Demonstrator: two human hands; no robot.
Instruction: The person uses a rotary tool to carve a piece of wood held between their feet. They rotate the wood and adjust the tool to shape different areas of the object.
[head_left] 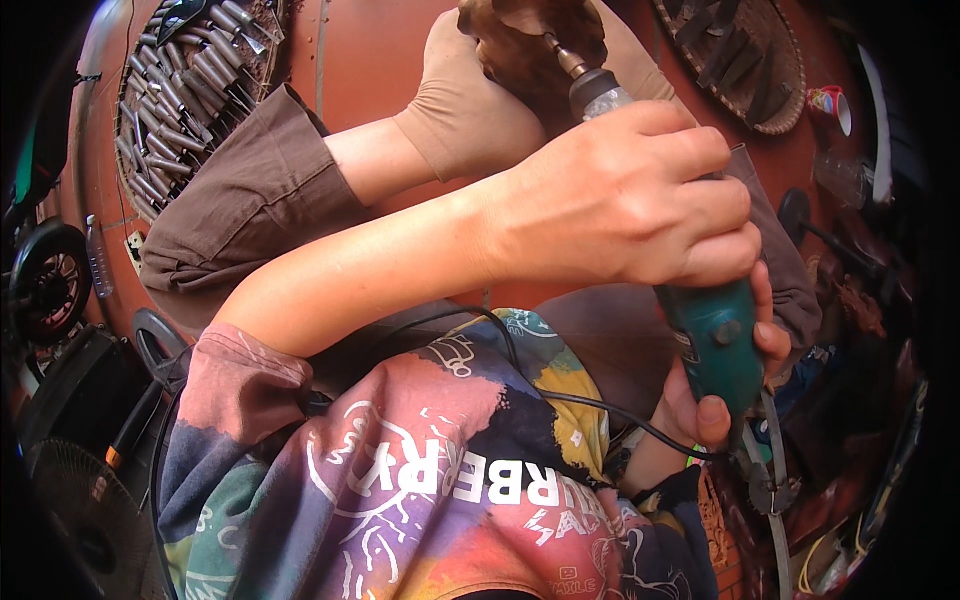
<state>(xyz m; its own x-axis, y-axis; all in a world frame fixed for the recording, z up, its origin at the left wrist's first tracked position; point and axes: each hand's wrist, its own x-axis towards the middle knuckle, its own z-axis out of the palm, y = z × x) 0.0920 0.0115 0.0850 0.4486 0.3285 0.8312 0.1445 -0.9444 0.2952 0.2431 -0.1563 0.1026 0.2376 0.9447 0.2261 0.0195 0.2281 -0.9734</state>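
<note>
A green die grinder (pixel 712 330) lies slanting across my lap, its bit pointing up and away. My left hand (pixel 630 195) is wrapped over its front part, just behind the dark collar. Lower down, my right hand (pixel 710 415) grips the rear of the green body, with the thumb on the near side and fingers on the far side. The bit's tip reaches a brown carved wooden piece (pixel 510 55); I cannot tell if it spins. Two feet in beige socks (pixel 475 115) hold the wood between them. A black cord (pixel 640 425) runs across my shirt from the grinder.
At the upper left, a woven tray (pixel 275 60) holds several wood-handled carving tools (pixel 185 90). Another round basket (pixel 795 85) with dark pieces stands upper right, near a red and white cup (pixel 830 108). A fan (pixel 80 510) and a plastic bottle (pixel 98 258) are at the left.
</note>
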